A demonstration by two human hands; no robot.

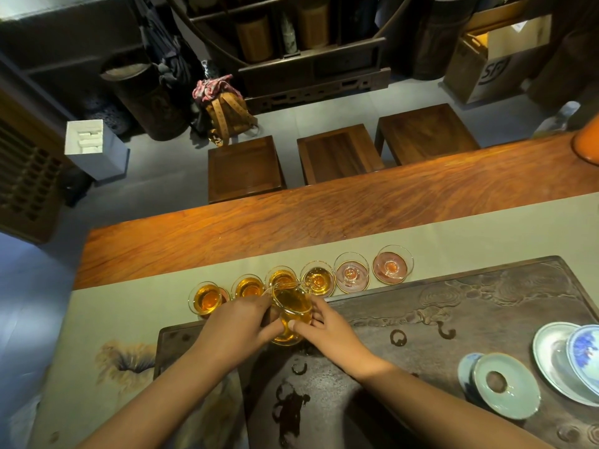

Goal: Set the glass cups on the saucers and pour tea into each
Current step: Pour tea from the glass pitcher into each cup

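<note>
Several glass cups stand in a row on saucers along the far edge of the dark tea tray (470,319). The three leftmost cups (207,298) hold amber tea. The fourth cup (318,280) is partly filled. Two cups on the right (351,272) (392,267) hold no tea and show pink saucers beneath. A glass pitcher (291,311) of amber tea is tilted with its spout over the fourth cup. My left hand (236,325) grips the pitcher from the left. My right hand (327,332) holds its right side.
A grey-green runner (453,234) covers the wooden table (291,218). At the tray's right sit a pale green lid (505,384) and a blue-and-white bowl on a saucer (580,354). Three wooden stools (337,153) stand beyond the table.
</note>
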